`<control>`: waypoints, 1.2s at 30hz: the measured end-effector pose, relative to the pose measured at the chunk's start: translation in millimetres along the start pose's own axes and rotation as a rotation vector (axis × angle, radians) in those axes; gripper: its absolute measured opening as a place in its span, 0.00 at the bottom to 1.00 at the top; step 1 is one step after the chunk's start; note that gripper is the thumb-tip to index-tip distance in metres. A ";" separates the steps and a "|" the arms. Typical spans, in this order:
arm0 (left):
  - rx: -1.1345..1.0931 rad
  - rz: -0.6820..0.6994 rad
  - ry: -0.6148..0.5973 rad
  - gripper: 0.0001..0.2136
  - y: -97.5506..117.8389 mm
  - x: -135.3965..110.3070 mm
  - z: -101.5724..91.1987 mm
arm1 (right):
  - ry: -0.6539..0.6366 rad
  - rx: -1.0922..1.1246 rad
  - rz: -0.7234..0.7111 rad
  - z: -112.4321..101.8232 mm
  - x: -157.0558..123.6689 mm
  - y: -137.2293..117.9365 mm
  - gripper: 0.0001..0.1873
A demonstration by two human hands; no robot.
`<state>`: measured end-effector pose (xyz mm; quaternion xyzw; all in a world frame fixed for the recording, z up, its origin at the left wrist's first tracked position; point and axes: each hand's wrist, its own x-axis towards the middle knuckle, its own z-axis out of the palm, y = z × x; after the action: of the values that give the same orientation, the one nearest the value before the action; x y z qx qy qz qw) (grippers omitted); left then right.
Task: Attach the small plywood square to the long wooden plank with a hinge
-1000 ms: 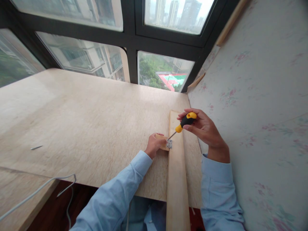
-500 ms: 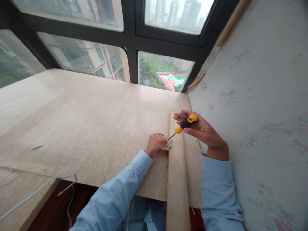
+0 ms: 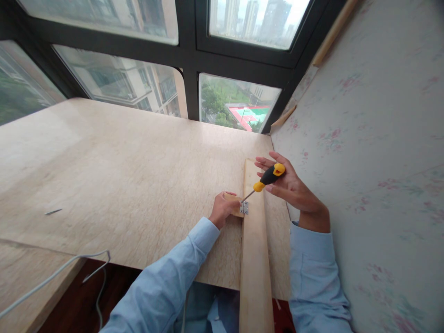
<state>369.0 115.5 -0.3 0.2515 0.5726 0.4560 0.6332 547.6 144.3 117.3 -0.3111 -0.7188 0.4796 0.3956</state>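
My left hand (image 3: 222, 210) is closed on a small wood block (image 3: 237, 212), pressing it against the side of a long wooden board (image 3: 255, 249). A small metal hinge (image 3: 244, 207) bridges the block and the board. My right hand (image 3: 287, 185) holds a yellow and black screwdriver (image 3: 268, 177), its handle lying against the thumb and palm while the other fingers are loosely spread. The slanted shaft reaches down to the hinge, by my left fingertips. Those fingers partly cover the block, and the exact tip contact is too small to make out.
A thin pointed metal piece (image 3: 53, 212) lies at left on the marble-patterned tabletop (image 3: 138, 185). A white cable (image 3: 58, 273) runs over the lower left edge. Windows with a dark frame (image 3: 189, 60) stand behind, and a floral papered wall (image 3: 367, 175) rises at right.
My right hand's fingers have spread and shifted slightly up and right around the screwdriver handle. The left hand, the block and the board stay in place.
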 end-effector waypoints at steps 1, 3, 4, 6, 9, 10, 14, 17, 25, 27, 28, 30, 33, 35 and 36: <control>-0.002 -0.001 0.001 0.17 0.0 0.0 0.1 | -0.002 0.006 0.008 -1.2 -0.5 -0.9 0.36; -0.005 -0.001 0.007 0.17 0.3 -0.4 0.2 | 0.055 -0.049 0.025 -2.1 1.2 0.3 0.32; -0.005 0.000 0.010 0.18 0.6 -0.7 0.2 | 0.118 -0.118 0.035 -1.7 2.9 2.1 0.31; -0.001 0.001 0.011 0.18 1.1 -1.2 0.2 | 0.272 -0.304 0.056 0.0 6.9 7.0 0.32; -0.001 0.006 0.010 0.17 1.5 -1.7 0.1 | 0.341 -0.418 0.071 2.3 9.5 13.1 0.38; -0.004 0.008 0.008 0.17 1.6 -1.7 0.0 | 0.292 -0.373 0.068 2.4 8.9 13.9 0.41; -0.016 0.010 0.000 0.17 2.3 -2.1 -0.1 | 0.056 -0.100 0.035 -0.4 2.5 8.9 0.41; -0.019 0.003 0.003 0.17 3.5 -2.8 0.1 | 0.005 -0.021 0.043 -1.8 -0.3 1.3 0.35; -0.014 0.007 0.011 0.18 3.6 -2.9 0.6 | 0.276 -0.437 0.066 6.2 8.7 1.8 0.28; -0.006 0.010 0.010 0.17 3.2 -2.6 0.2 | 0.289 -0.433 0.068 6.1 9.0 4.1 0.30; -0.003 0.010 0.008 0.17 3.0 -2.4 0.0 | 0.260 -0.372 0.060 5.5 8.4 4.7 0.31; 0.000 0.006 0.006 0.18 2.4 -2.1 -0.3 | 0.173 -0.211 0.037 3.8 6.3 4.4 0.34; -0.001 -0.002 0.003 0.18 1.9 -1.7 -0.3 | 0.090 -0.053 0.008 2.2 3.6 0.8 0.35; -0.003 -0.005 0.004 0.19 1.9 -1.6 -0.1 | 0.079 -0.030 -0.004 2.3 3.5 -1.5 0.33; -0.002 -0.004 0.007 0.18 1.9 -1.6 0.0 | 0.085 -0.039 -0.009 2.6 4.0 -2.2 0.31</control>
<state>368.5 114.9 2.2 0.2481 0.5749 0.4561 0.6324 543.2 145.6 119.9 -0.3357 -0.7119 0.4500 0.4219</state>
